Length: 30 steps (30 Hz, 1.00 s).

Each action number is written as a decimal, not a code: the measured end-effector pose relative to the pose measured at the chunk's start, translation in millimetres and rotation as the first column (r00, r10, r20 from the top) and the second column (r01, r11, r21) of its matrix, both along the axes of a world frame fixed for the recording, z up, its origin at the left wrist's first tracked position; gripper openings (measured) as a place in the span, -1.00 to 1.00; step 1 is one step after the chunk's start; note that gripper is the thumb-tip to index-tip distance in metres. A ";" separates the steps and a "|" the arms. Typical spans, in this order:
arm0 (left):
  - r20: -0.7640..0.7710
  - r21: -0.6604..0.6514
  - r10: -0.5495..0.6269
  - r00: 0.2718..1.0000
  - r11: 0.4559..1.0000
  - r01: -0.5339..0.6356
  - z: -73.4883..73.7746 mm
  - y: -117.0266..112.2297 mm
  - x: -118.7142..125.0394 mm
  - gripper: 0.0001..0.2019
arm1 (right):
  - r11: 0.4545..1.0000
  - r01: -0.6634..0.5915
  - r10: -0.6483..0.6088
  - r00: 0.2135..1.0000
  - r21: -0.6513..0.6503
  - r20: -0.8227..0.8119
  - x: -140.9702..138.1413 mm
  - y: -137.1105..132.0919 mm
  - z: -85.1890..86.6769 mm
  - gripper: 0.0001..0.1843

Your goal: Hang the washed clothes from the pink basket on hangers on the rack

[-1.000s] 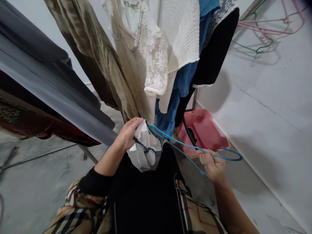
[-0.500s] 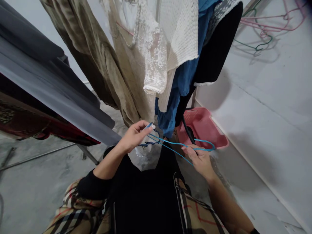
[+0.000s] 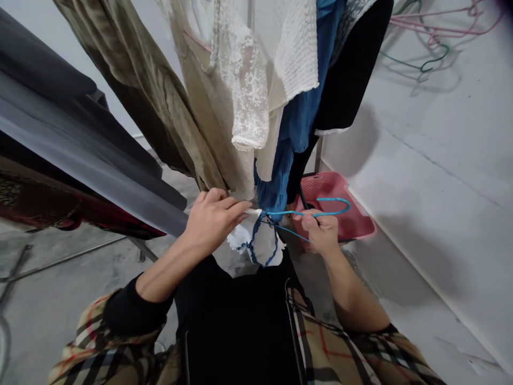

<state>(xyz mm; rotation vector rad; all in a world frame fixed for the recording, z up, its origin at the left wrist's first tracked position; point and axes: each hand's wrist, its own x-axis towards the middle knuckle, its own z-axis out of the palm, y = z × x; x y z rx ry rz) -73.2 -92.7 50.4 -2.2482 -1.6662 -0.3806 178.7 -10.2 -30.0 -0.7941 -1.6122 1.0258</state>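
My left hand (image 3: pixel 214 218) pinches the top edge of a small white garment with dark blue trim (image 3: pixel 256 243), which hangs in front of my body. My right hand (image 3: pixel 323 231) is closed around a thin blue wire hanger (image 3: pixel 320 207). The hanger's end reaches into the garment near my left fingertips, and its hook curves to the right above my right hand. Both hands are close together at mid-frame.
Clothes hang just ahead: olive-brown cloth (image 3: pixel 160 107), a white lace top (image 3: pixel 256 69), a blue garment (image 3: pixel 296 117), a black one (image 3: pixel 348 80). A pink basket (image 3: pixel 340 206) sits on the floor by the white wall. Grey fabric (image 3: pixel 80 144) stretches at left. Spare hangers (image 3: pixel 433 37) hang on the wall.
My right hand has pulled the blue hanger left and up toward my left hand. The white garment has been drawn onto the hanger's end and spread below it.
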 end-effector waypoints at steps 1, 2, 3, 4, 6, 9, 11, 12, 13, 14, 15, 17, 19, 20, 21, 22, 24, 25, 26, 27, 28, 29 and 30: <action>-0.023 0.013 -0.040 0.999 0.999 0.041 1.9 0.8 -1.0 -0.78 | 1.000 0.014 -0.014 1.000 0.022 -0.008 1.0 3.6 0.4 -0.58; -0.035 0.011 -0.081 0.996 0.997 0.082 3.1 1.4 -1.3 -0.77 | 0.999 0.031 -0.031 0.999 0.041 -0.009 1.4 7.3 0.6 -0.59; -0.036 0.001 -0.107 0.994 0.994 0.108 3.8 1.7 -1.1 -0.76 | 0.997 0.054 -0.054 0.999 0.056 -0.001 1.4 10.5 0.6 -0.61; -0.029 -0.006 -0.116 0.993 0.993 0.116 3.9 1.6 -0.6 -0.75 | 0.994 0.087 -0.088 0.996 0.071 0.013 1.0 13.0 0.3 -0.63; 0.003 -0.006 -0.082 0.997 0.997 0.082 3.7 0.6 0.1 -0.73 | 0.968 0.216 -0.223 0.974 0.131 0.045 -0.9 13.7 -2.2 -0.67; 0.090 -0.002 0.027 0.996 1.000 -0.027 3.9 -1.7 -0.7 -0.74 | 0.826 0.479 -0.513 0.857 0.298 0.044 -6.7 1.1 -15.8 -0.63; 0.144 -0.009 0.094 0.985 0.996 -0.093 5.2 -2.6 -1.9 -0.73 | 0.815 0.432 -0.501 0.860 0.387 0.095 -13.6 -12.8 -33.0 -0.66; 0.162 -0.013 0.116 0.980 0.993 -0.115 6.1 -2.8 -2.4 -0.72 | 0.863 0.305 -0.399 0.900 0.403 0.174 -18.3 -19.2 -43.5 -0.67; 0.173 -0.014 0.126 0.977 0.992 -0.125 6.9 -2.9 -2.8 -0.72 | 0.913 0.124 -0.246 0.927 0.390 0.283 -23.4 -24.1 -54.6 -0.67; 0.179 -0.011 0.125 0.976 0.992 -0.125 7.6 -3.1 -3.0 -0.71 | 0.938 -0.072 -0.078 0.910 0.338 0.408 -28.5 -26.9 -65.9 -0.66; 0.182 -0.004 0.116 0.976 0.993 -0.117 8.1 -3.4 -3.4 -0.71 | 0.937 -0.237 0.068 0.844 0.255 0.532 -33.2 -27.2 -77.1 -0.63; 0.181 0.014 0.093 0.979 0.995 -0.097 8.2 -5.1 -5.2 -0.72 | 0.907 -0.417 0.233 0.618 0.062 0.751 -38.7 -20.6 -97.5 -0.56; 0.186 0.031 0.078 0.979 0.996 -0.085 7.1 -8.4 -9.8 -0.73 | 0.898 -0.434 0.261 0.403 -0.067 0.877 -36.5 -6.7 -113.8 -0.51; 0.196 0.036 0.076 0.978 0.996 -0.085 6.2 -10.4 -13.4 -0.74 | 0.901 -0.422 0.255 0.331 -0.099 0.908 -32.5 1.4 -119.9 -0.49; 0.208 0.038 0.073 0.975 0.996 -0.083 4.9 -12.5 -17.8 -0.74 | 0.905 -0.410 0.244 0.289 -0.111 0.926 -27.1 9.5 -124.4 -0.49; 0.222 0.038 0.072 0.972 0.996 -0.082 3.5 -14.6 -22.8 -0.74 | 0.910 -0.399 0.229 0.269 -0.108 0.936 -20.8 17.2 -127.3 -0.52; 0.241 0.034 0.079 0.967 0.995 -0.090 -0.2 -18.3 -33.7 -0.74 | 0.922 -0.380 0.185 0.256 -0.078 0.949 -7.1 30.3 -128.3 -0.61; 0.244 0.033 0.086 0.966 0.995 -0.097 -2.4 -19.8 -39.1 -0.73 | 0.927 -0.371 0.158 0.254 -0.054 0.954 -0.5 35.5 -126.8 -0.65; 0.242 0.031 0.095 0.966 0.994 -0.106 -4.9 -21.0 -44.2 -0.72 | 0.931 -0.363 0.128 0.258 -0.027 0.958 5.7 39.8 -124.2 -0.68; 0.238 0.032 0.104 0.966 0.993 -0.115 -7.4 -22.1 -48.8 -0.72 | 0.935 -0.355 0.099 0.264 0.002 0.959 11.5 43.4 -120.7 -0.69; 0.233 0.033 0.113 0.966 0.992 -0.124 -10.0 -23.0 -53.0 -0.71 | 0.938 -0.346 0.070 0.272 0.030 0.960 16.9 46.5 -116.7 -0.69; 0.228 0.034 0.119 0.966 0.991 -0.130 -12.7 -23.8 -56.6 -0.71 | 0.942 -0.332 0.042 0.278 0.055 0.960 22.0 49.1 -112.1 -0.68; 0.225 0.032 0.126 0.966 0.990 -0.136 -15.4 -24.4 -59.9 -0.70 | 0.946 -0.314 0.014 0.284 0.079 0.959 26.9 51.5 -107.0 -0.67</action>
